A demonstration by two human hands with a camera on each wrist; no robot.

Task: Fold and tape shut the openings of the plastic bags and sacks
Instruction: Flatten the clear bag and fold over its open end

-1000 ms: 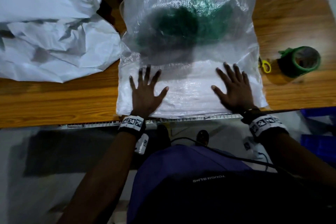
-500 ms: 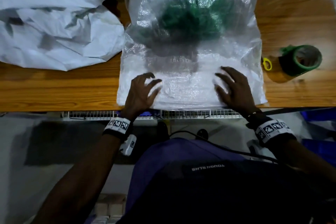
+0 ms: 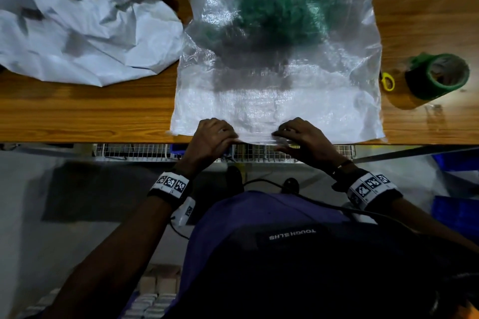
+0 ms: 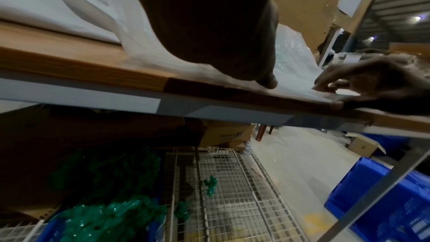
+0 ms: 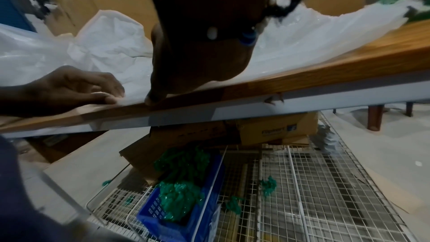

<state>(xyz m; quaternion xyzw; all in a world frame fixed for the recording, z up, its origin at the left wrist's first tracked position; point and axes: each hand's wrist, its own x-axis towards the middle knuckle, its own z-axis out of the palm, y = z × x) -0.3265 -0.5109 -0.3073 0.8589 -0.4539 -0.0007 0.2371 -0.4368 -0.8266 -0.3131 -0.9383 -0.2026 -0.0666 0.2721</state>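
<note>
Clear woven bag (image 3: 280,80) lies flat on the wooden table (image 3: 85,109), its open end at the near edge, toward the person. A green tangle (image 3: 280,8) shows through it at the far end. Both hands sit on the bag's near hem, close together near its middle.

Left hand (image 3: 211,137): fingers curled over the hem, thumb at the table edge, pinching the plastic; in the left wrist view its thumb (image 4: 267,80) presses the film at the edge. Right hand (image 3: 303,138): fingers bent down onto the hem, thumb under at the edge, also gripping the plastic; the left wrist view shows its fingertips (image 4: 323,85) on the film. Hem between the two hands looks slightly lifted and creased.

White sack (image 3: 77,28) lies crumpled on the table to the left, touching the bag's left side. Green tape roll (image 3: 440,76) stands right of the bag, apart from it, with a small yellow ring (image 3: 388,81) between them.

Under the table: wire rack (image 5: 291,181), blue crate (image 5: 177,214) holding more green cord.
</note>
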